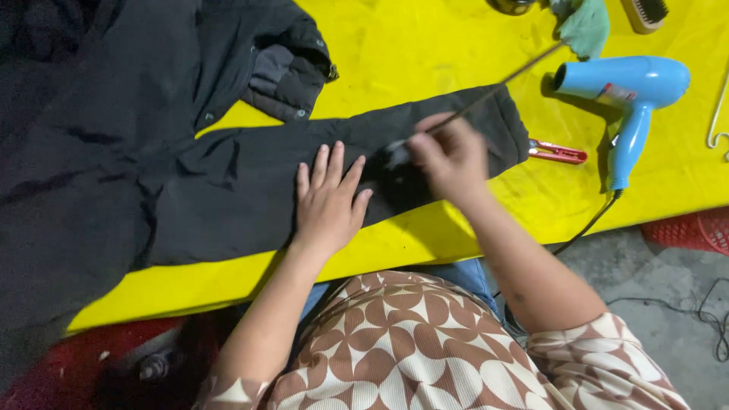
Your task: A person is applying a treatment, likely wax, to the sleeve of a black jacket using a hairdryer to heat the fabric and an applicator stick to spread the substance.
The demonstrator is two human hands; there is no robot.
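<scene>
While left hand (328, 199) lies flat on black sleeve (304, 178), right hand (449, 156) pinches thin stick (501, 82).

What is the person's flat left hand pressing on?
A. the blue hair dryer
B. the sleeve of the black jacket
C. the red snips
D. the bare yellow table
B: the left hand lies flat, fingers spread, on the black jacket's sleeve, which stretches across the yellow table; the blue hair dryer and red snips lie untouched to the right.

Matt black cloth jacket (190, 175), glossy blue plastic hairdryer (630, 91), smooth yellow table cover (425, 53).
</scene>
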